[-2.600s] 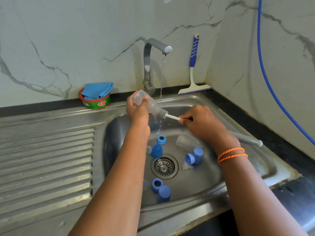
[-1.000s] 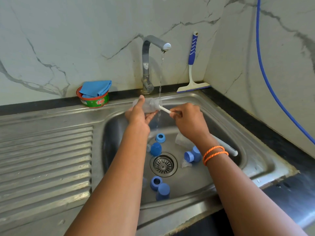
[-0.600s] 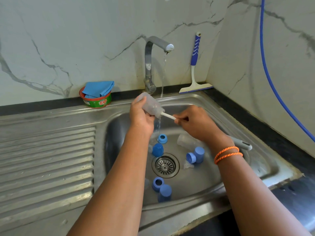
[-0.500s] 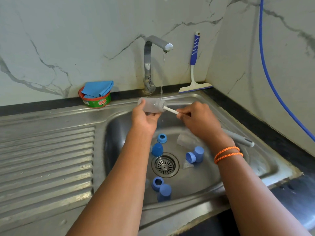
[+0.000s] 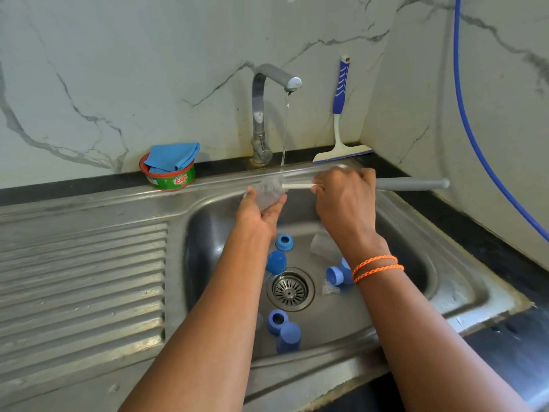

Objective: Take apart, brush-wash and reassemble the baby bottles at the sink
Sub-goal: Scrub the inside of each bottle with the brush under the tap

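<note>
My left grip point(image 5: 261, 214) cups the clear baby bottle point(image 5: 269, 191) on its side under the running tap point(image 5: 274, 81), above the sink point(image 5: 445, 295). My right grip point(image 5: 346, 200) pinches the white stem of the bottle brush point(image 5: 411, 184), whose head sits inside the bottle's mouth and whose grey handle points right. Below in the basin lie blue caps and rings point(image 5: 276, 261) around the drain point(image 5: 290, 289), beside another clear bottle point(image 5: 322, 243).

I can't make out the brush point(image 5: 297, 186) head inside the blurred bottle point(image 5: 269, 192). My right hand point(image 5: 346, 200) covers the handle's middle and part of a clear piece point(image 5: 322, 243) below.
</note>
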A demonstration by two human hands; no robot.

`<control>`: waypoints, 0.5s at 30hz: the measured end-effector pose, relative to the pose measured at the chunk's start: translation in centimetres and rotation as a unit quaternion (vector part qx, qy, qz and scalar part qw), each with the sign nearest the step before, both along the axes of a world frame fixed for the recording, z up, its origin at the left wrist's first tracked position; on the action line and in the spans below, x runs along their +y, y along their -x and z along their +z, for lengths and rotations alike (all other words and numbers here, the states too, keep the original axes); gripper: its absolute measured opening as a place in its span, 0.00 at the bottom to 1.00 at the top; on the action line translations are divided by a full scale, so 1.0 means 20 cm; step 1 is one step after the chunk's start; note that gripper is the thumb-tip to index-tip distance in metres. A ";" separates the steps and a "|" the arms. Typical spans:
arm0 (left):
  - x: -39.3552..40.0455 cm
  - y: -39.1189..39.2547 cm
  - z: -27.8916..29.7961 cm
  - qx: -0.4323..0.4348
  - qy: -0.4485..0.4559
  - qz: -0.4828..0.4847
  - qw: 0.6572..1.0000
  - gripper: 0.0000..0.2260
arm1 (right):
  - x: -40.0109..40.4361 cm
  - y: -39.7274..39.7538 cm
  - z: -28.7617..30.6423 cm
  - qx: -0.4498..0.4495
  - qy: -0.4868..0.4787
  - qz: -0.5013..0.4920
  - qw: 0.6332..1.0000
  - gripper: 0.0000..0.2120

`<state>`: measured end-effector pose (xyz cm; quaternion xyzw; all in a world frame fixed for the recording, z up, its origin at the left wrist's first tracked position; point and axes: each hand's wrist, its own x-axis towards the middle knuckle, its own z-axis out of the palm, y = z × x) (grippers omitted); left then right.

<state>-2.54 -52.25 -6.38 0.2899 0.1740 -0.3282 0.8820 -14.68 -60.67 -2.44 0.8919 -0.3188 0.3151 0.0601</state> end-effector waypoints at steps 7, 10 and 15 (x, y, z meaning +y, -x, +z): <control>0.01 0.01 0.00 -0.002 -0.001 0.001 1.000 0.20 | 0.05 -0.01 0.00 -0.018 -0.009 -0.019 1.000 0.13; 0.01 0.01 0.01 0.003 0.007 0.002 1.000 0.19 | 0.06 -0.02 0.00 -0.019 0.007 -0.020 1.000 0.09; 0.01 0.01 0.00 0.022 0.006 0.006 1.000 0.19 | 0.06 -0.01 0.00 -0.016 -0.010 -0.017 1.000 0.07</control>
